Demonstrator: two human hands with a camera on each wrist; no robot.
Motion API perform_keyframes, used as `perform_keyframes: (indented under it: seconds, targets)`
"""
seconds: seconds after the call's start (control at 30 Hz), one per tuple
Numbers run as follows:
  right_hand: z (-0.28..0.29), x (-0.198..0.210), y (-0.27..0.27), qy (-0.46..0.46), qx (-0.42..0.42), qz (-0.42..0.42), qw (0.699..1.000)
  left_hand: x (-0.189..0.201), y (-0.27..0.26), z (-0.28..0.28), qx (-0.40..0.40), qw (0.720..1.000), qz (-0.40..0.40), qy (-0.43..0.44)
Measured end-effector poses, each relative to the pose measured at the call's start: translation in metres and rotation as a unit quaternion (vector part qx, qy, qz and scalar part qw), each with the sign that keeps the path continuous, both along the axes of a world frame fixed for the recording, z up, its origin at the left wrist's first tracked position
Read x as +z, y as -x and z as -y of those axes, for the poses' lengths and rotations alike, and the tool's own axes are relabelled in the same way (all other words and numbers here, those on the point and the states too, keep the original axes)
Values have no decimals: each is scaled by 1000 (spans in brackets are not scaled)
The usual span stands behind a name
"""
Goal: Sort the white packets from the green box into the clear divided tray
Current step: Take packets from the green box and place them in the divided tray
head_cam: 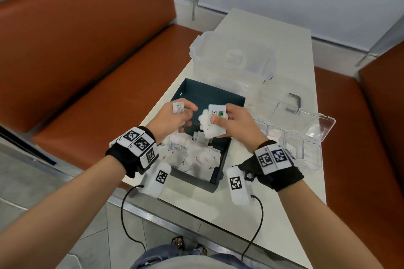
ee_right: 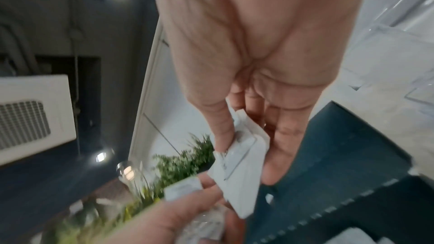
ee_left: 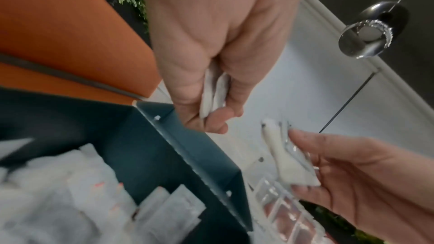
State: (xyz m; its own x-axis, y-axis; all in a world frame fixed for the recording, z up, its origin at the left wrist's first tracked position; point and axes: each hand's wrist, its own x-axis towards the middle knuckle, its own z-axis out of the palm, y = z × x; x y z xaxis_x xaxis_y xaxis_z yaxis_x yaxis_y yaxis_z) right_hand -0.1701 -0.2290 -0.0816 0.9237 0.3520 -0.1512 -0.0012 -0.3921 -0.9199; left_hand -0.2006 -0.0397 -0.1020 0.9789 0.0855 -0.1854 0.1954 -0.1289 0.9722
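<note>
The dark green box (head_cam: 227, 150) sits open on the table, its near half heaped with white packets (head_cam: 192, 155). Both hands hover above its far half. My left hand (head_cam: 175, 116) pinches a few white packets (ee_left: 215, 92) between thumb and curled fingers; a printed one (head_cam: 178, 107) sticks up. My right hand (head_cam: 236, 120) holds a small stack of white packets (head_cam: 215, 121), thumb on top, fingers underneath; the top one bears a green mark. The stack shows edge-on in the right wrist view (ee_right: 239, 170). The clear divided tray (head_cam: 293, 144) lies right of the box, lid open.
A large clear lidded tub (head_cam: 231, 57) stands behind the box. Orange bench seats (head_cam: 87, 50) flank the narrow white table (head_cam: 251, 207). The table's metal edge runs close to my body, with cables hanging from both wrist units.
</note>
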Motion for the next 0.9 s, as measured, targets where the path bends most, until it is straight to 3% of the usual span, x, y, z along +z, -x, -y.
perform_keyframes:
  seconds: [0.13,0.27,0.33,0.5,0.7,0.9]
  targets:
    - [10,22,4,-164,-59,-55,983,11,-10,26,-30,980,-34,195]
    - [17,27,8,-229,-104,-71,965,18,-21,54,-81,911,-116,387]
    - [19,25,7,-212,-132,-57,967,22,-24,66,-93,883,-150,434]
    - [30,14,3,-143,-169,-4,975,32,-29,86,-126,891,-159,407]
    - [47,4,-3,-79,-194,16,978,32,-32,97,-114,879,-166,431]
    - [74,6,-10,-108,-216,-15,970,28,-35,99,-73,924,-139,349]
